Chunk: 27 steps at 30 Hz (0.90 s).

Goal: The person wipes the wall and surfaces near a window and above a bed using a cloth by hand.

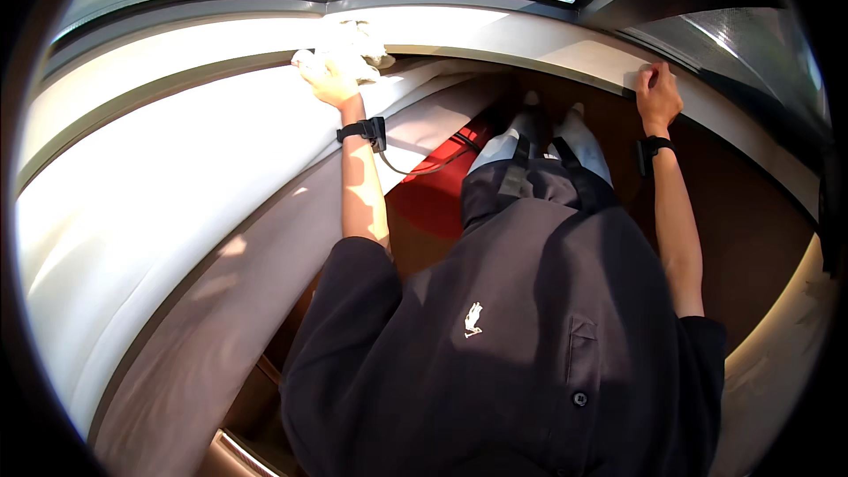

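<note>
My left hand [333, 84] grips a crumpled whitish cloth [363, 53] on the inner edge of a pale window sill [457, 30]. Strong sunlight washes out the cloth's outline and part of my fingers. On the right, my right hand [660, 94] is curled into a loose fist and rests against the sill, with nothing visible in it. Each wrist wears a black strap with a small device, the left one [377, 134] trailing a thin cable. A white curtain [165, 165] hangs just left of my left arm.
Beyond the sill are a dark window frame [457, 1] and sunlit glass. Below, a red surface [437, 192] shows on the brown floor [735, 245] beside my legs. A greyish curtain layer [218, 305] runs along my left side. Another pale drape [782, 358] is at the lower right.
</note>
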Motion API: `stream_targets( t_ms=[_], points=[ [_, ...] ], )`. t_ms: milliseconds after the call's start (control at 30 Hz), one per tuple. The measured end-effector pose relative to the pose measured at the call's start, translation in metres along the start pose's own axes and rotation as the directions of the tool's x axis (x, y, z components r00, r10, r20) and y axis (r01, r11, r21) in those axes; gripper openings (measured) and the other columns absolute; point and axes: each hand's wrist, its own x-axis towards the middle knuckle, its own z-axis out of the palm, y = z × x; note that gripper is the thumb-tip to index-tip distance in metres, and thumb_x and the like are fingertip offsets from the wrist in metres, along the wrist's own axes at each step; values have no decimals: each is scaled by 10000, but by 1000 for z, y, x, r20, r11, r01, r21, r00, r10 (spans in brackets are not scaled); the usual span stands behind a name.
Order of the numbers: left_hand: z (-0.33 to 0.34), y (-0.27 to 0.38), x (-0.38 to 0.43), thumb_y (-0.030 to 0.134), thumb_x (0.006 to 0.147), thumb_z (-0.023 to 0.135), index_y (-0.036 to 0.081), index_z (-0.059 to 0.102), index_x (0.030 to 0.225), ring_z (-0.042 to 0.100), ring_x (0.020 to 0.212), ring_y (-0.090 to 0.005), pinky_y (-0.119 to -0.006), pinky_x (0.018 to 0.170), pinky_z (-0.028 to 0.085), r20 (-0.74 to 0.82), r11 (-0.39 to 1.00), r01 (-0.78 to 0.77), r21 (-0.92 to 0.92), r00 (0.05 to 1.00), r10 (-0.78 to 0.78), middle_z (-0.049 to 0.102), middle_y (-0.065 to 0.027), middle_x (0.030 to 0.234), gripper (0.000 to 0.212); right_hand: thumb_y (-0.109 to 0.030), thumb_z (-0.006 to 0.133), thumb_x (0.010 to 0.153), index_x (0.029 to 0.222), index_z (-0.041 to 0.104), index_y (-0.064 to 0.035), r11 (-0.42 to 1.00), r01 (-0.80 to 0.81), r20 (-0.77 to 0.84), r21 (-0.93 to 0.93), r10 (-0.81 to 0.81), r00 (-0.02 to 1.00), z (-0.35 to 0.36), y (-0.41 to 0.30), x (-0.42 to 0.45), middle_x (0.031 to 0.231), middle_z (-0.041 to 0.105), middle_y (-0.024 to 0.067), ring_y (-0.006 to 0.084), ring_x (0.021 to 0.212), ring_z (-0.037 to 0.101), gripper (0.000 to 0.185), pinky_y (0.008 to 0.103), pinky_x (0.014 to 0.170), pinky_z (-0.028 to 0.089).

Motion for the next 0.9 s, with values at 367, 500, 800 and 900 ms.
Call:
stream_targets(
  t_ms=[367,500,800,900],
  points=[
    [28,52,-25,310,842,728,105,628,1279,680,1058,-335,-405,899,537,418,959,-242,148,894,161,703,-136,1185,492,-308,614,895,901,624,-170,1000,11,-7,-18,-11,1000,5,-2,0,810,683,37,302,773,674,138,430,630,514],
    [36,98,-91,239,788,764,81,674,1173,678,960,-347,-403,834,551,409,854,-507,-120,758,508,710,-137,1081,425,-319,610,900,903,624,-171,999,32,4,-25,-32,999,6,-2,1,813,686,39,305,776,674,148,435,630,512],
    [31,67,-26,331,845,698,118,716,1074,661,953,-334,-437,810,523,471,788,-607,106,728,498,708,-84,1056,313,-346,585,908,912,631,-171,1000,-10,61,-11,11,998,5,-7,8,792,700,45,314,762,684,181,434,641,521],
    [39,46,-3,325,838,719,99,710,1069,656,951,-333,-440,820,516,383,844,-520,132,812,441,700,-104,1048,323,-337,589,903,905,626,-166,998,-34,55,-54,37,998,1,-7,5,798,697,41,314,761,680,175,440,634,519]
  ],
)
